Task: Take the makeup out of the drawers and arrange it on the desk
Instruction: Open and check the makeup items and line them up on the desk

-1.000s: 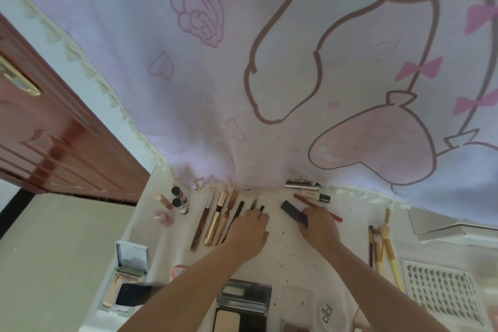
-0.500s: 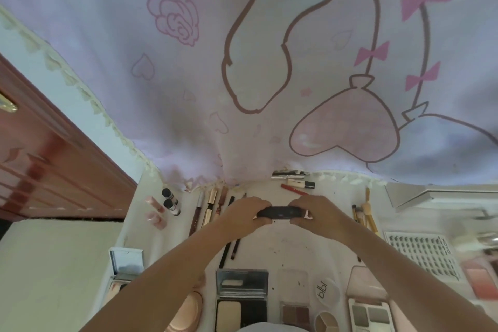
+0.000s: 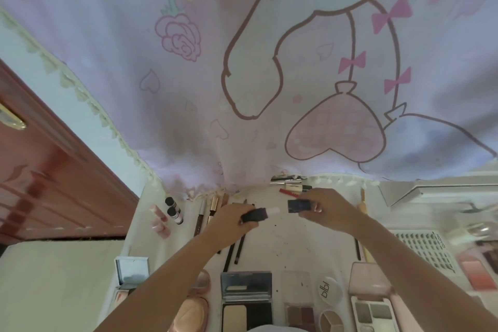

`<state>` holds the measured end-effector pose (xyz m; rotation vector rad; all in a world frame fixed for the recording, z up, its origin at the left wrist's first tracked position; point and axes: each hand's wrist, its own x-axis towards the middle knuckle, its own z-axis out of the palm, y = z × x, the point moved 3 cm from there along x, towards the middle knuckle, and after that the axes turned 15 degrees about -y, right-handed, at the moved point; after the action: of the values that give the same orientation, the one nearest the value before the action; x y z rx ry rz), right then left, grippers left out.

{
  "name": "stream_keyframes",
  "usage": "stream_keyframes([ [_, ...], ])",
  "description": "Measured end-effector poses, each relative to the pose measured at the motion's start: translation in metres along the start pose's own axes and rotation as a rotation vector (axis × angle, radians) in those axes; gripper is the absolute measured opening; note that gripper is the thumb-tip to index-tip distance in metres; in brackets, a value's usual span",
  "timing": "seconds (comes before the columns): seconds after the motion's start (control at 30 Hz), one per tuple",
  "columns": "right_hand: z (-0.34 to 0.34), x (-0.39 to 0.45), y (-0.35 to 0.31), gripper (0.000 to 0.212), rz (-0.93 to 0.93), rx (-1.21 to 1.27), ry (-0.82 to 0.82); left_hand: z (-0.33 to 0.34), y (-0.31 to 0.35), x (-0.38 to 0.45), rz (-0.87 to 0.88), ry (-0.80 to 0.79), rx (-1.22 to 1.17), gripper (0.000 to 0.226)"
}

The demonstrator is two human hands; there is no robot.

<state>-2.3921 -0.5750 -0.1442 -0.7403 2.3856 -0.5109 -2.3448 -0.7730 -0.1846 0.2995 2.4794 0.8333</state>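
Gripping the dark tube (image 3: pixel 254 215) in the left hand (image 3: pixel 231 219), right hand (image 3: pixel 327 205) pinching its pulled-off cap (image 3: pixel 298 205) just beside it, above the desk (image 3: pixel 291 240).

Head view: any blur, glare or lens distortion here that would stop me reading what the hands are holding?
Head view: strong wide-angle bending, so the curtain and door curve; soft, even light, no harsh glare; right edge smeared by blur around the lash tray. The left hand with the dark tube and the right hand with its cap are soft but readable.
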Motion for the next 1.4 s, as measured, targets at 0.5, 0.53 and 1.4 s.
stream_keyframes([
  [0.5, 0.037, 0.032, -0.045, 0.025, -0.161, 0.012, -0.217, 0.002, -0.001, -0.039, -0.061, 0.077, -0.145, 0.028],
  [0.53, 0.041, 0.034, -0.053, 0.028, -0.164, 0.042, -0.236, 0.002, -0.004, -0.045, -0.099, 0.090, -0.167, 0.030],
  [1.4, 0.110, 0.153, -0.187, 0.028, -0.015, -0.547, -0.387, -0.057, -0.185, -0.135, -0.517, 0.163, -0.253, 0.028],
])
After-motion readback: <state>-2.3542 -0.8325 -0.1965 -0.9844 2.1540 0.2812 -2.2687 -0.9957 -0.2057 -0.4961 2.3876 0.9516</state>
